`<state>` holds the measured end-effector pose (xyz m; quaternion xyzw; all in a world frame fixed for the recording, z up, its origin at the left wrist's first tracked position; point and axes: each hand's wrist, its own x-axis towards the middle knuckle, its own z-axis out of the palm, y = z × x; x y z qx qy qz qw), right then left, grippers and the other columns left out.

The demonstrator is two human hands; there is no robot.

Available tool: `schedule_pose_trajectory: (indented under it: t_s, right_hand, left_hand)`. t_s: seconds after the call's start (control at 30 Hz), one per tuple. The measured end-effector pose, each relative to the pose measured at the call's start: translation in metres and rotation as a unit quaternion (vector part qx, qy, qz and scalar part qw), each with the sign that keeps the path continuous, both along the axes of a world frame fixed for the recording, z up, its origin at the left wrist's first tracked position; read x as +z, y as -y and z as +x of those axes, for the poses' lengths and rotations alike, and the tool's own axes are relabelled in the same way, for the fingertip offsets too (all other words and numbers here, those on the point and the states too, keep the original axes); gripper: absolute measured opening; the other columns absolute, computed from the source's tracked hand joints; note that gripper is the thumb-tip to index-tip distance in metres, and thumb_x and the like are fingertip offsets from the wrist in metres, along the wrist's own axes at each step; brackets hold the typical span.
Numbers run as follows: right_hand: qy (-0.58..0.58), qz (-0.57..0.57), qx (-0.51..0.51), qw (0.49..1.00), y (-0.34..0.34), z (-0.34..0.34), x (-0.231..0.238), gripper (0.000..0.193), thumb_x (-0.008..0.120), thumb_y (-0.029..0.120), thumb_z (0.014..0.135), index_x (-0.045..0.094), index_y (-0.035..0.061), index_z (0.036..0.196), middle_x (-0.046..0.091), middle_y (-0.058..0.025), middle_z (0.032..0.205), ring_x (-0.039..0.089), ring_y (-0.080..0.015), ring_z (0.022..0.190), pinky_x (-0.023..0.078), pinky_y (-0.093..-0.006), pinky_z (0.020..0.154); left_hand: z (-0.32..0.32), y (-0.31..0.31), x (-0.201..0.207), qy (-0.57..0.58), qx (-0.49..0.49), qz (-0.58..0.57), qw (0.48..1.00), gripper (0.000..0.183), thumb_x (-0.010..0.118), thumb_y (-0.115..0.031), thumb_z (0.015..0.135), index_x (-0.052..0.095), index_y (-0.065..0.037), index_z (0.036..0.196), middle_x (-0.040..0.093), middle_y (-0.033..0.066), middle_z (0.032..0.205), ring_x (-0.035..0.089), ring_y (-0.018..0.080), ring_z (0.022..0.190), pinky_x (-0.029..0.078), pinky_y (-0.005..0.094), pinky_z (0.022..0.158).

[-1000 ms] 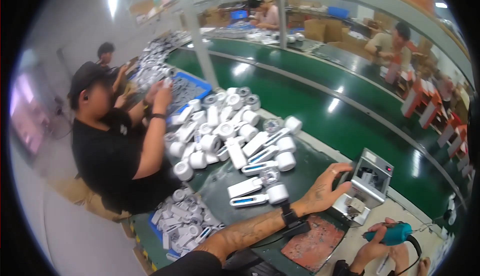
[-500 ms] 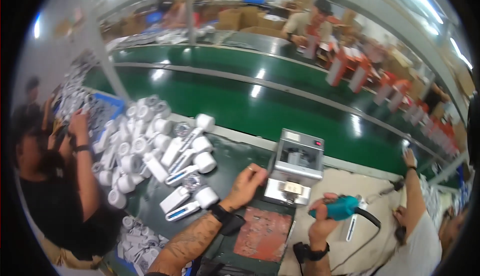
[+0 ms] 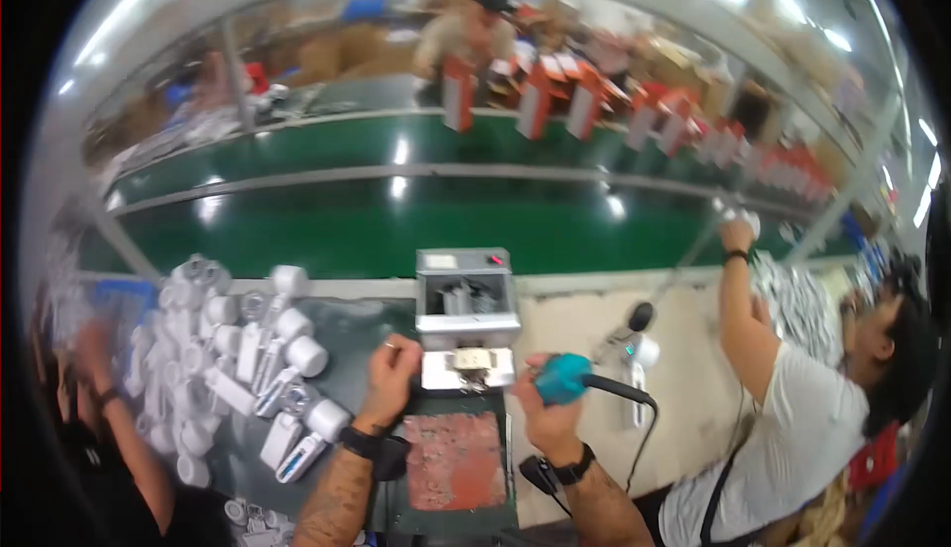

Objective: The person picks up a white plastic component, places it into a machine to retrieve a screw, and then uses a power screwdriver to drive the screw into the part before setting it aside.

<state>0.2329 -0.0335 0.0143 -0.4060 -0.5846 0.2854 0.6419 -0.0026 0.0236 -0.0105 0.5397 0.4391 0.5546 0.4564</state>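
Observation:
A metal box-shaped screw feeder (image 3: 466, 324) with a see-through window stands before me at the edge of the belt. At its left, close to its front ledge, my left hand (image 3: 388, 381) has its fingers curled together; whatever they may pinch is too small to make out. My right hand (image 3: 548, 423) is wrapped around a teal electric screwdriver (image 3: 563, 379) with a black cord, just right of that ledge. The screwdriver's tip cannot be made out. Left of my left hand lie white handheld devices with round heads (image 3: 325, 418), some with clear parts.
A worn red-brown mat (image 3: 456, 460) lies between my forearms. One white device (image 3: 639, 374) rests on the beige board at right. Green conveyor belts (image 3: 327, 235) run beyond, with orange-and-white boxes (image 3: 535, 101) on the far one. Co-workers are at left, at right (image 3: 792, 428) and across.
The whole view has swung right, so the bench appears further left. My right hand has brought the screwdriver closer to the feeder's ledge. My left hand's fingers have curled in more.

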Motion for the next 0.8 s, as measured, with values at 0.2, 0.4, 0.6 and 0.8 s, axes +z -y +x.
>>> schedule_pose_trajectory:
  t_s: [0.2,0.4,0.6,0.8]
  right_hand:
    - [-0.004,-0.006,0.044,0.999,-0.001,-0.002,0.013,0.035,0.070,0.013,0.092,0.054,0.0008,0.120,0.060,-0.0022,0.091,0.057,-0.0093,0.076,0.048,-0.0254,0.069]
    - [-0.021,-0.094,0.054,0.994,0.032,0.015,0.057,0.025,0.072,0.014,0.088,0.059,0.0027,0.106,0.060,-0.0036,0.088,0.055,-0.0109,0.075,0.046,-0.0277,0.069]
    - [-0.070,-0.152,0.048,0.985,0.114,0.046,0.055,0.035,0.074,0.014,0.086,0.059,0.0014,0.116,0.065,-0.0074,0.092,0.061,-0.0150,0.080,0.049,-0.0289,0.073]
    - [0.023,-0.176,0.086,0.980,0.159,0.072,0.071,0.044,0.077,0.018,0.084,0.058,0.0003,0.119,0.070,-0.0139,0.096,0.070,-0.0290,0.086,0.054,-0.0350,0.077]
  left_hand:
    - [-0.005,-0.007,-0.009,0.000,0.021,-0.020,1.000,0.021,0.055,-0.022,0.100,0.050,-0.010,0.082,0.043,-0.0057,0.075,0.038,0.0049,0.067,0.030,0.0212,0.060]
    - [0.028,0.028,0.105,0.103,0.071,0.181,0.975,0.013,0.054,-0.009,0.096,0.051,-0.006,0.084,0.049,0.0005,0.080,0.046,0.0100,0.071,0.039,0.0245,0.064]
    - [0.159,0.036,0.127,-0.222,-0.120,0.163,0.954,0.014,0.069,-0.009,0.088,0.060,-0.001,0.082,0.056,0.0082,0.071,0.057,0.0177,0.068,0.045,0.0305,0.062]
    - [0.274,0.026,0.061,-0.424,-0.228,0.085,0.872,0.057,0.070,-0.055,0.082,0.062,-0.002,0.100,0.067,0.0174,0.091,0.066,0.0332,0.085,0.051,0.0459,0.076]
